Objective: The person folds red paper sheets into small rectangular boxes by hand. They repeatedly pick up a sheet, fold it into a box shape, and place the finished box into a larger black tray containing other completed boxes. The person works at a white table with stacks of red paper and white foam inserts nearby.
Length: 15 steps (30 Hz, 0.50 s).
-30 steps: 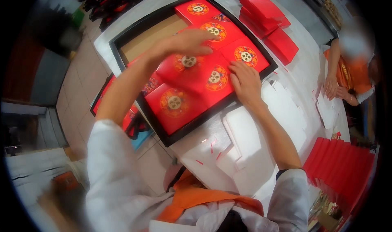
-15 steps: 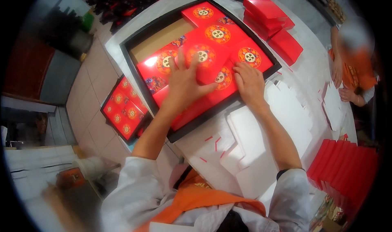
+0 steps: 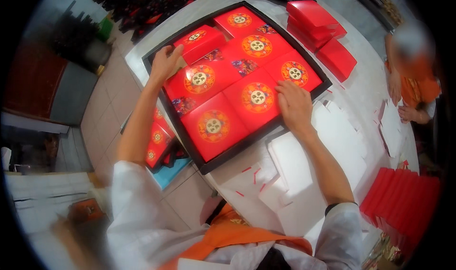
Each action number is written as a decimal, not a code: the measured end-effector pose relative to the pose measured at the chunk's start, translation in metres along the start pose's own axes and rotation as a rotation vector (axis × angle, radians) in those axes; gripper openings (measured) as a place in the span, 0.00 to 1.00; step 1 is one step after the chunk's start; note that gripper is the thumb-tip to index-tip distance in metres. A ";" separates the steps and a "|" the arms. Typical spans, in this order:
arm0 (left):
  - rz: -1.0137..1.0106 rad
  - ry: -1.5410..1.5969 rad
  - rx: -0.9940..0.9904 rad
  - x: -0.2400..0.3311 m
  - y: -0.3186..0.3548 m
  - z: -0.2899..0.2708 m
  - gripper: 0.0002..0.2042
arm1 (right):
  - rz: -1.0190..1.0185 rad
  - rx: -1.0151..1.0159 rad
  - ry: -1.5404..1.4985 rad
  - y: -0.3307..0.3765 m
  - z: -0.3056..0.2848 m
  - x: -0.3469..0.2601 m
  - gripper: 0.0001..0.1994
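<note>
Tray [image 3: 156,87], black-rimmed, lying on white table [image 3: 365,87], packed with red square boxes bearing gold round emblems. Left hand [image 3: 165,62] reaching to far-left corner of tray, fingers curled around edge of small red box [image 3: 199,43], tilted and sitting higher than its neighbours. Right hand [image 3: 294,104] lying flat near tray's near-right rim, fingers spread and straight, gripping nothing, pressing on box with emblem [image 3: 259,99] and touching box beside it [image 3: 294,73]. Remaining boxes lying flat, edge to edge, filling most of tray.

Stack of plain red boxes [image 3: 316,20] standing beyond tray at far right, touching one another. White flat cardboard blanks [image 3: 332,142] lying just beside right forearm, scattered red paper strips [image 3: 249,170] near them. Red folded sheets [image 3: 403,203] piled at near-right edge of table. Second tray of red boxes [image 3: 156,144] sitting lower, under left forearm, beside table. Another person in orange [image 3: 413,87] working at far right, hands on white sheets.
</note>
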<state>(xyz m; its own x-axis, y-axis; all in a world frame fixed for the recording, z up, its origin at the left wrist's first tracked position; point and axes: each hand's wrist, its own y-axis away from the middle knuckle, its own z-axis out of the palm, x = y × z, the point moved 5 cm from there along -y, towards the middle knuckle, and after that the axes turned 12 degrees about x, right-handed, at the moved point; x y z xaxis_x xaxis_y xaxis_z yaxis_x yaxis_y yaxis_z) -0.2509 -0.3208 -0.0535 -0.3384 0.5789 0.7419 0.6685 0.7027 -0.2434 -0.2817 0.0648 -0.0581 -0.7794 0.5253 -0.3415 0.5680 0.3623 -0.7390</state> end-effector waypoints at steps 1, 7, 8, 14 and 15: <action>0.023 0.001 0.087 -0.022 -0.013 0.002 0.33 | -0.003 -0.001 -0.014 0.000 0.002 -0.001 0.08; -0.717 0.454 -0.285 -0.035 -0.030 0.049 0.21 | -0.006 0.012 -0.010 0.001 -0.002 0.000 0.07; -0.764 0.495 -0.240 -0.043 -0.038 0.056 0.21 | -0.013 0.019 -0.014 -0.001 -0.001 0.000 0.07; -0.834 0.785 -0.392 -0.008 -0.019 0.062 0.13 | -0.015 0.050 -0.023 0.000 -0.005 0.003 0.07; -0.862 0.896 -0.360 -0.008 -0.018 0.059 0.11 | -0.019 0.054 -0.026 0.001 -0.005 0.003 0.07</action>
<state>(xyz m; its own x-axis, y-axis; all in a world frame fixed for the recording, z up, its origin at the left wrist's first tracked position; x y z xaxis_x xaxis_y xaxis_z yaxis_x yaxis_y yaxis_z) -0.2989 -0.3142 -0.0920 -0.2811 -0.5778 0.7662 0.6452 0.4772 0.5966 -0.2825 0.0701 -0.0569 -0.7966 0.4986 -0.3418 0.5388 0.3295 -0.7753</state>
